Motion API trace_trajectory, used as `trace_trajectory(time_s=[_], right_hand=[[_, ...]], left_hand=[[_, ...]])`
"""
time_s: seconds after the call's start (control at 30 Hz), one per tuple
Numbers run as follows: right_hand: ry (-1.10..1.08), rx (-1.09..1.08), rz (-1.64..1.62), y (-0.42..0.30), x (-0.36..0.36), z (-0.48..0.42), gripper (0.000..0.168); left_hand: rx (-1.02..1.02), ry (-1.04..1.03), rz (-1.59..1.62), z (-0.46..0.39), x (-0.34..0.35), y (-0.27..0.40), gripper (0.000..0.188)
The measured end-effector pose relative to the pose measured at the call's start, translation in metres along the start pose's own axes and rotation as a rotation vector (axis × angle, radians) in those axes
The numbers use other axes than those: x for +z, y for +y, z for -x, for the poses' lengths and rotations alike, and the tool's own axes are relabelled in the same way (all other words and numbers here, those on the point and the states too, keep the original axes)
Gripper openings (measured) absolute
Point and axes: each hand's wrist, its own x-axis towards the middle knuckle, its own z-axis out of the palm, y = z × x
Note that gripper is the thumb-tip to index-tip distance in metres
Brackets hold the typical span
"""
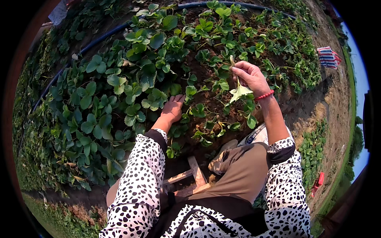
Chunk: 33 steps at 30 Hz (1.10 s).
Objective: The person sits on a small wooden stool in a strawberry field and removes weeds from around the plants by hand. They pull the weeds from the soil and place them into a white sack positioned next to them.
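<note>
Strawberry plants point(148, 71) with toothed green leaves grow thickly in front of me. My right hand point(250, 76) is raised over the bed and pinches a plucked strawberry leaf point(240, 92) by its stalk, the pale blade hanging below the fingers. Lower and to the left, my left hand point(173, 109) reaches in among the leaves beside bare brown soil point(198, 67). Foliage and shadow partly hide its fingertips, so I cannot tell if they grip a stem.
A dark blue hose point(98, 41) curves across the bed's far side. Near my shoe point(218, 162) are a wooden frame point(196, 172) and a printed sack point(257, 135). At right lie a striped bag point(328, 58) and a red object point(318, 183) on the dirt path point(339, 119).
</note>
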Motion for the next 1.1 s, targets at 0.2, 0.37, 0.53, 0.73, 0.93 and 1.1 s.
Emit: trace_trajectory(time_s=[0.2, 0.37, 0.53, 0.73, 0.93, 1.1], right_hand=[[0.134, 0.088, -0.090, 0.017, -0.095, 0.242, 0.010], [0.330, 0.641, 0.290, 0.090, -0.105, 0.381, 0.008], [0.943, 0.514, 0.274, 0.169, -0.116, 0.385, 0.009], [0.855, 0.235, 0.490, 0.251, -0.142, 0.346, 0.014], [0.870, 0.338, 0.560, 0.216, -0.129, 0.345, 0.021], [0.844, 0.335, 1.078, 0.116, -0.092, 0.367, 0.019]], left_hand=[[-0.053, -0.034, 0.019, -0.006, 0.001, -0.005, 0.054], [-0.089, -0.009, -0.033, -0.021, 0.012, -0.005, 0.038], [-0.205, -0.216, -0.049, 0.007, -0.015, 0.017, 0.043], [-0.112, -0.318, -0.163, 0.038, -0.047, 0.003, 0.046], [0.010, 0.099, -0.092, 0.047, -0.136, 0.031, 0.025], [0.006, 0.496, -0.048, 0.056, -0.155, 0.042, 0.020]])
